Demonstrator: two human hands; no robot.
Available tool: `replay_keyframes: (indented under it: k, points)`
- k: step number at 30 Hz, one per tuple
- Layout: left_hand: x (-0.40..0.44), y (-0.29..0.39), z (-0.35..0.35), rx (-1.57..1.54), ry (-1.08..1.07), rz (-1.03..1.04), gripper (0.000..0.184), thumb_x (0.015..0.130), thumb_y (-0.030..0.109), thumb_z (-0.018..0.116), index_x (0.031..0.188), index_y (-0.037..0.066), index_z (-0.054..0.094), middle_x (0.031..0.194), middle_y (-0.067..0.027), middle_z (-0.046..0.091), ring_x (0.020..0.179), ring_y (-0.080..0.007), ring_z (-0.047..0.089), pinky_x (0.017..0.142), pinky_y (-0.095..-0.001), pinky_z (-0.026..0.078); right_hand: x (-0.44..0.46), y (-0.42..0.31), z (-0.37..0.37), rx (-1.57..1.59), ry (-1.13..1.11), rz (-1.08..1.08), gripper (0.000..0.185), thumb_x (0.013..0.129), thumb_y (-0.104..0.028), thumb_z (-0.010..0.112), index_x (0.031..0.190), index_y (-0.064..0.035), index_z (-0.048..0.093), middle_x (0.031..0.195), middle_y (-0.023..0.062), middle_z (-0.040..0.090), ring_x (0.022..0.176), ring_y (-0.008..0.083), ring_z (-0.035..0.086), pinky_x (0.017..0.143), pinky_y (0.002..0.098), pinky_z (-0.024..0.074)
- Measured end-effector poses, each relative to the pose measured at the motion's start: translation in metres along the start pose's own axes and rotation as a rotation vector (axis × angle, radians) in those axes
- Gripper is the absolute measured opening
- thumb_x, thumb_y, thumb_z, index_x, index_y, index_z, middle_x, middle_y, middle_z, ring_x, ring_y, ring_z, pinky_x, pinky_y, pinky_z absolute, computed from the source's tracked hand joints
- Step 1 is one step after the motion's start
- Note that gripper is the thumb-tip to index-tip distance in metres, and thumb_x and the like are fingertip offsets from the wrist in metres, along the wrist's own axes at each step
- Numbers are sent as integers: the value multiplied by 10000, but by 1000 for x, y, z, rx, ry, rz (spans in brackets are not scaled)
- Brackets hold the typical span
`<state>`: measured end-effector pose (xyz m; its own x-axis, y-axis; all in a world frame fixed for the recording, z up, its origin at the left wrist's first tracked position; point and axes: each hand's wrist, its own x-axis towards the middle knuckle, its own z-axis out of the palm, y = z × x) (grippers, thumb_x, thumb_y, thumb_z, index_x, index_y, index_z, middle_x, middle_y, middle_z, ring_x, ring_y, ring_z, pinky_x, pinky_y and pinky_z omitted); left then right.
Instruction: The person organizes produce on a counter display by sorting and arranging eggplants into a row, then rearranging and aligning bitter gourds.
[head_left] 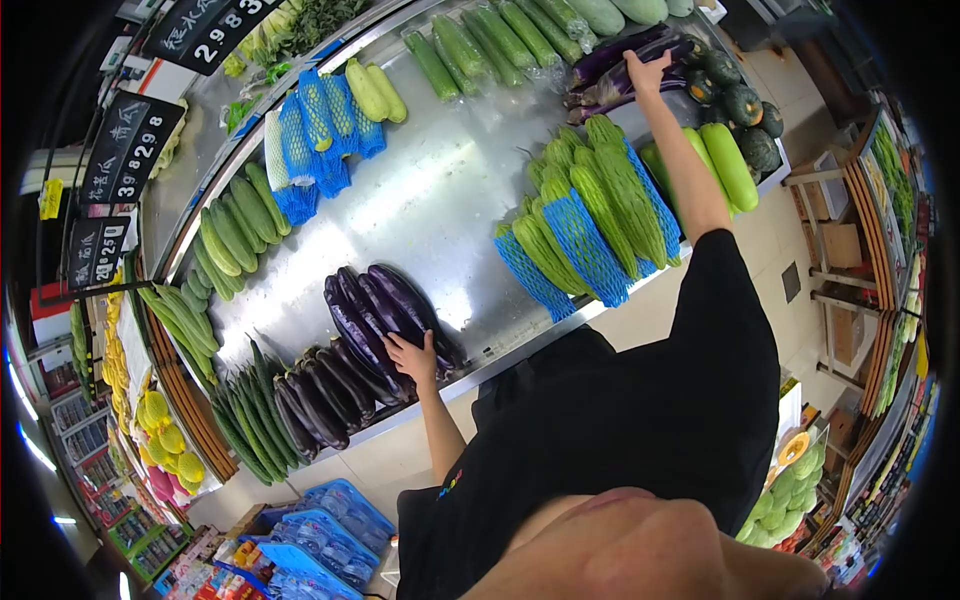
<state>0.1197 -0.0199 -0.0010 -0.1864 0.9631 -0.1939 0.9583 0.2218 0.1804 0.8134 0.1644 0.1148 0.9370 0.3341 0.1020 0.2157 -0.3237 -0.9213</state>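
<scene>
My left hand point(412, 358) lies on a row of thick, glossy purple eggplants point(375, 305) at the near edge of the steel counter. Its fingers are stretched out and the thumb stands apart. Slimmer dark eggplants point(325, 398) lie just left of it. At the far right my right hand point(648, 72) reaches across to a pile of long purple eggplants point(605, 88). Its fingers and thumb are spread, touching the pile, with nothing visibly gripped. Bitter melons point(612, 190), some in blue net sleeves point(585, 245), sit below my right forearm.
On the steel counter point(430, 200) are cucumbers point(250, 420), green squashes point(232, 235), netted pale gourds point(315, 125), plastic-wrapped gourds point(490, 45) and dark pumpkins point(742, 103). Price signs point(125, 150) hang at left. Blue crates point(325, 540) stand on the floor; shelves point(850, 270) are at right.
</scene>
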Motion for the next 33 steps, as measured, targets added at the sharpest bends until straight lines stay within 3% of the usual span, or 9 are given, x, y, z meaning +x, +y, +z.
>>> replay_keyframes:
  k: [6,14,17,20,23,24,26,30,33]
  points:
    - [-18,26,26,-70,163,-99,1125,731,394,804,1511,-2,97,1475,-297,244,1358,-435,277,1071,-541,273,41,27,35,-438,45,-23,1050,692,-397,795,1464,-124,138,1288,368,332,1212,490,366,979,533,411]
    - [-32,49,17,-14,193,-1,752,735,215,733,1372,20,385,1243,-204,444,1122,-350,441,920,-473,327,38,34,47,-549,40,-125,822,739,-430,743,1386,-92,364,1276,327,340,1200,445,355,955,521,427]
    - [-20,51,13,10,203,-72,701,637,226,733,1255,45,457,1141,-167,470,1086,-342,456,874,-460,344,21,32,38,-392,54,-306,733,749,-406,725,1322,-44,446,1275,326,352,1185,447,360,966,512,398]
    - [-10,54,9,-58,169,-218,672,587,238,741,1175,25,495,1080,-167,494,1052,-353,476,902,-467,377,-47,7,22,-187,-51,-903,496,760,-209,692,1199,-27,550,1151,178,563,1131,365,439,990,461,353]
    - [14,14,40,-652,45,-184,593,640,206,783,1116,-51,539,1056,-198,556,972,-287,550,872,-390,460,-198,-52,-19,165,-599,-596,372,820,-86,648,1186,-64,586,1159,110,594,1024,231,578,853,349,481]
    - [16,19,10,-1143,-317,-249,488,725,159,742,1107,-68,540,983,-159,611,862,-222,606,788,-332,502,-241,-54,-29,97,-801,-536,352,850,-109,653,1195,-82,589,1162,82,600,1041,185,579,817,315,492]
    - [10,49,-41,-1495,-392,-381,349,791,89,687,1068,-70,547,896,-100,643,743,-169,619,707,-273,510,-324,-51,-36,180,-1168,-426,456,864,-80,663,1297,-79,520,1170,63,587,1077,142,562,845,298,511]
    - [-23,129,-130,-1484,-500,-56,386,807,13,676,1166,-42,546,1037,-71,617,942,-134,583,792,-257,488,-449,-50,-26,290,-1434,320,653,884,-338,702,1383,-30,416,1296,148,537,1199,186,504,947,342,462]
    - [-33,151,-147,-1240,-478,271,558,816,0,676,1338,12,482,1125,-51,547,1118,-125,490,875,-285,471,-451,-96,-35,594,-1322,331,512,862,-237,721,1253,13,505,1150,115,631,996,147,617,875,300,507]
